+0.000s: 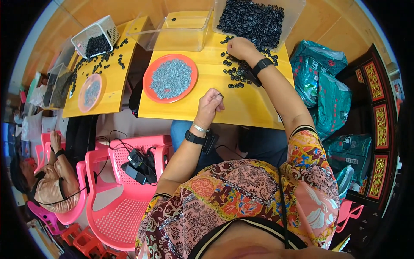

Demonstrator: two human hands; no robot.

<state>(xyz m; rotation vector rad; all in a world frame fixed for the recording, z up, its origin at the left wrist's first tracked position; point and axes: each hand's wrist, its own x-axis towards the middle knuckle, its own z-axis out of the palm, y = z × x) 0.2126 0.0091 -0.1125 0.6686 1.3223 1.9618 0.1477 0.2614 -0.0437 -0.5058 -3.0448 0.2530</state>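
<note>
My left hand [210,104] is raised over the near edge of the yellow table [207,64], thumb and fingers pinched together. A small dark piece [221,95] shows at its fingertips; its exact kind is too small to tell. Farther right, my right hand [242,48] is curled closed above loose black oval pieces with holes [235,77], just in front of a clear bin [294,17] heaped with more of them. What its fingers hold, if anything, is hidden. Left of my hands sits a red round tray [148,80] full of small silvery metal pieces [171,78].
A clear plastic box [179,41] stands at the back of the table. On another yellow table to the left are a white basket [114,32] of black pieces and a pink plate [98,93]. Green sacks [334,101] stand right; a pink chair [120,216] and a seated person [58,190] are left.
</note>
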